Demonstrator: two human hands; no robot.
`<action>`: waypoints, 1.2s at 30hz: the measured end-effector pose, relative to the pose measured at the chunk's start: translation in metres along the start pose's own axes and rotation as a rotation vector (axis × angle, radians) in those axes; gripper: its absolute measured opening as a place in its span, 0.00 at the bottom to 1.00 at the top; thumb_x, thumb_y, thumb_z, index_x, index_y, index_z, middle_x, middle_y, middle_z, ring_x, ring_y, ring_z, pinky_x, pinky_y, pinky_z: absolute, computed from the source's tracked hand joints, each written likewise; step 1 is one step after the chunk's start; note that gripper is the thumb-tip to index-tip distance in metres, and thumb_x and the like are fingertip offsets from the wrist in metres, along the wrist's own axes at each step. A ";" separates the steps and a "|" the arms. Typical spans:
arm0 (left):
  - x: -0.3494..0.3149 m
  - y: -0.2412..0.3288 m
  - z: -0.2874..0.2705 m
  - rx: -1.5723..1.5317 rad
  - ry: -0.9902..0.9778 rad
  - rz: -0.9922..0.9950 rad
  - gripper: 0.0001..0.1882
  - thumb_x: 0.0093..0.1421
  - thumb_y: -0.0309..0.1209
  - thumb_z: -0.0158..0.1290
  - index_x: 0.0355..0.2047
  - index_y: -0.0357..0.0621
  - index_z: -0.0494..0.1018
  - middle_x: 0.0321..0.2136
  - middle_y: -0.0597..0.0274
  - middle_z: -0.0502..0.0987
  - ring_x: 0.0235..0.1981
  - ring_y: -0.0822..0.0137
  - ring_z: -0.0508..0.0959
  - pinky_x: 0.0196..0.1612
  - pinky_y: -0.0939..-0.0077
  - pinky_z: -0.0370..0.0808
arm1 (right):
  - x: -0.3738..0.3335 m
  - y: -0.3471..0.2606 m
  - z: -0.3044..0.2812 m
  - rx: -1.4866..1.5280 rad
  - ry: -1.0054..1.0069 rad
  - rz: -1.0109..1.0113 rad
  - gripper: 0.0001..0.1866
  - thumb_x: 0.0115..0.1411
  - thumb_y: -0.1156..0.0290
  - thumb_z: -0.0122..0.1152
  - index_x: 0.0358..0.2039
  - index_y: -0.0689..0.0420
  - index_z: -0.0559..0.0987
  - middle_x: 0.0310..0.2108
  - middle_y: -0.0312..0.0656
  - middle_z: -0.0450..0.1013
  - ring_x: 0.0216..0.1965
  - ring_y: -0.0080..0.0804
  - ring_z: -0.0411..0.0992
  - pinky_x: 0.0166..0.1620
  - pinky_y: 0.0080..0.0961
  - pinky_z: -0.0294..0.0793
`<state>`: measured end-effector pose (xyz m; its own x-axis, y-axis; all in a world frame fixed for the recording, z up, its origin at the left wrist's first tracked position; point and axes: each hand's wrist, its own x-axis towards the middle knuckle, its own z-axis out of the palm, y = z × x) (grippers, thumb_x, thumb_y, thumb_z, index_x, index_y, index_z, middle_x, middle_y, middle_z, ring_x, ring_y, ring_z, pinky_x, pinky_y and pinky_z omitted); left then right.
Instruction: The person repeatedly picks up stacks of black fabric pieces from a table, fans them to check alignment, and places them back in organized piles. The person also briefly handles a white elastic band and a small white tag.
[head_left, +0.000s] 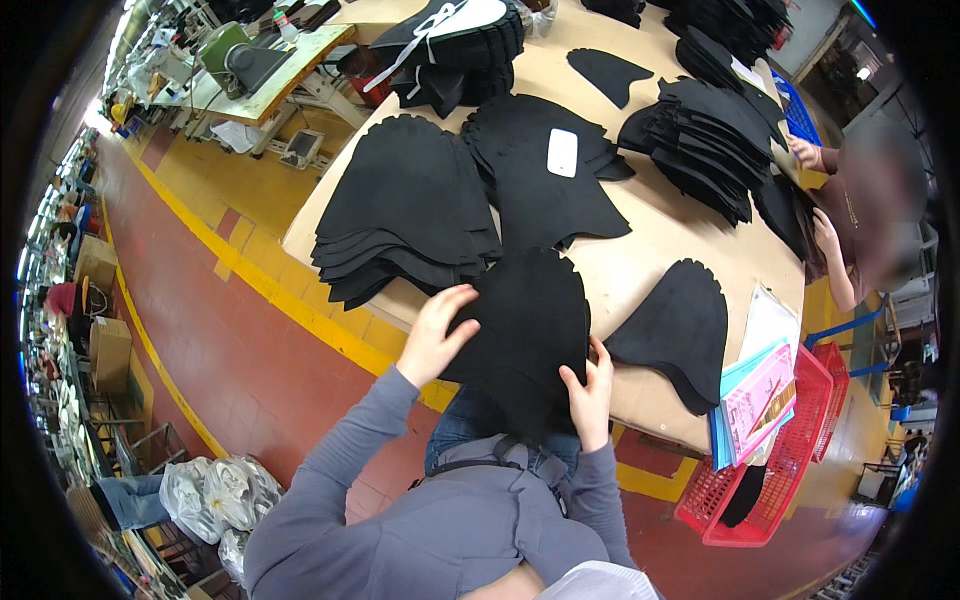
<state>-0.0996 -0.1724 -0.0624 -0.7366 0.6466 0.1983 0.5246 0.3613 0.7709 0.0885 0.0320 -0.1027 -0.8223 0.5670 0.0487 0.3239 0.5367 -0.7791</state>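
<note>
Right grip (590, 388): closed on the right edge of the black piece (525, 320), thumb over its face.
Left grip (438, 335): spread against the left edge; I cannot tell whether it pinches.
Black piece position: before me, at the near edge of the table (650, 240), scalloped end away.
Right side: loose cutout (680, 335).
Beyond: fanned stack (405, 205), white card (562, 153).
</note>
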 end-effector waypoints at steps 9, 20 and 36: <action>-0.023 -0.024 0.022 -0.014 -0.083 -0.343 0.31 0.54 0.39 0.62 0.55 0.37 0.68 0.47 0.48 0.75 0.52 0.51 0.74 0.56 0.63 0.69 | -0.031 -0.002 -0.004 -0.063 -0.018 0.161 0.27 0.57 0.70 0.62 0.54 0.67 0.67 0.52 0.53 0.64 0.56 0.50 0.61 0.59 0.40 0.61; 0.002 0.002 0.026 -0.449 -0.185 -0.133 0.14 0.53 0.31 0.63 0.36 0.34 0.75 0.34 0.61 0.69 0.38 0.67 0.71 0.43 0.74 0.69 | -0.003 -0.018 -0.018 0.723 0.042 0.219 0.20 0.60 0.78 0.60 0.53 0.63 0.69 0.48 0.44 0.72 0.52 0.31 0.68 0.56 0.26 0.66; 0.016 -0.006 0.019 -0.740 -0.091 -0.014 0.35 0.42 0.08 0.55 0.53 0.41 0.68 0.46 0.57 0.78 0.49 0.66 0.77 0.54 0.71 0.72 | 0.034 -0.026 -0.024 0.411 0.061 -0.288 0.35 0.45 0.76 0.71 0.53 0.58 0.65 0.44 0.44 0.71 0.49 0.37 0.70 0.59 0.31 0.64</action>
<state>-0.1065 -0.1520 -0.0755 -0.6857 0.7102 0.1592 0.0673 -0.1559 0.9855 0.0636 0.0526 -0.0659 -0.8185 0.4741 0.3244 -0.1330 0.3929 -0.9099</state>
